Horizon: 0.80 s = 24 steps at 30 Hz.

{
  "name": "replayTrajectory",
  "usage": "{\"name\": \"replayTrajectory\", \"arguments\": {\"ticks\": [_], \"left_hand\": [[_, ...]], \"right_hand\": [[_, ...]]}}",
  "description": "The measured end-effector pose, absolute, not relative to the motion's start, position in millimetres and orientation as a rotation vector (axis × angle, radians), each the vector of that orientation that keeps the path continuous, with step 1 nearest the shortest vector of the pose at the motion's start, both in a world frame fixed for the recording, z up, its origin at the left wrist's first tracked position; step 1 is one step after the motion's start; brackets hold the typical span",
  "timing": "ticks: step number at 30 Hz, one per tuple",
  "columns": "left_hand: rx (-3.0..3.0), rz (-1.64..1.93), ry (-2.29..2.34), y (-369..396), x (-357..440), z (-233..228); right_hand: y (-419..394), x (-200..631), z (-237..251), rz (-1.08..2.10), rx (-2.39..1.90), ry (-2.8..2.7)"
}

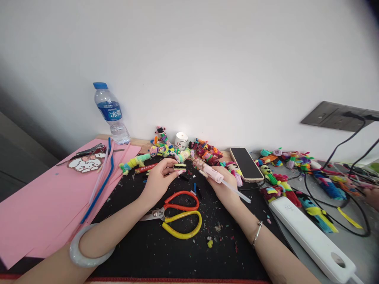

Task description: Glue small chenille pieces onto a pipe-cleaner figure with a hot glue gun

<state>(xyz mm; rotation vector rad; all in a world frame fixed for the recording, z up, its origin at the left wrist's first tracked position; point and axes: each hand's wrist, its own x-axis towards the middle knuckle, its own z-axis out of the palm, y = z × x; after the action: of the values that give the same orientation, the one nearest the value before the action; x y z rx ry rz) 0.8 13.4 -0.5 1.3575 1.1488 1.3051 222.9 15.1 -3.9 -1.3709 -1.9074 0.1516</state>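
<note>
My left hand (161, 175) is closed, pinching a small black and yellow fuzzy piece (180, 166) between thumb and fingertips. My right hand (223, 185) grips a pink hot glue gun (213, 174), and a translucent glue stick (237, 191) juts from its rear. The gun's front end points toward the left hand, its tip hard to make out. Below both hands, scissors (180, 215) with one red and one yellow handle lie on a black mat (166, 256). Behind the hands are colourful pipe-cleaner figures (207, 150) and a white roll or cup (181, 141).
At left, pink sheets (32, 213) carry pipe cleaners (100, 187) and pliers (89, 150). A water bottle (111, 112) leans against the wall. To the right lie a phone (246, 163), more fuzzy figures (316, 215), black cables (308, 189) and a white elongated device (310, 238). Scraps dot the mat.
</note>
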Motion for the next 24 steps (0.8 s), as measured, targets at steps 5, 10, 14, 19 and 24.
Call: {"name": "replayTrajectory", "arguments": {"ticks": [5, 10, 14, 19, 24], "left_hand": [[1.381, 1.267, 1.190, 12.7, 0.4, 1.2], [1.408, 1.261, 1.202, 11.7, 1.1, 1.7], [1.444, 1.260, 1.204, 11.3, 1.6, -0.8], [1.454, 1.249, 1.201, 10.5, 1.8, -3.5], [1.477, 1.226, 1.210, 9.6, 2.4, -1.8]], "right_hand": [[10.9, 217.5, 2.9, 0.425, -1.202, -1.815], [8.5, 215.5, 3.4, 0.511, -1.147, -1.871], [7.8, 215.1, 3.1, 0.540, -1.150, -1.876], [7.3, 214.4, 4.4, 0.533, -1.151, -1.885], [7.3, 214.5, 3.3, 0.537, -1.157, -1.878]]}}
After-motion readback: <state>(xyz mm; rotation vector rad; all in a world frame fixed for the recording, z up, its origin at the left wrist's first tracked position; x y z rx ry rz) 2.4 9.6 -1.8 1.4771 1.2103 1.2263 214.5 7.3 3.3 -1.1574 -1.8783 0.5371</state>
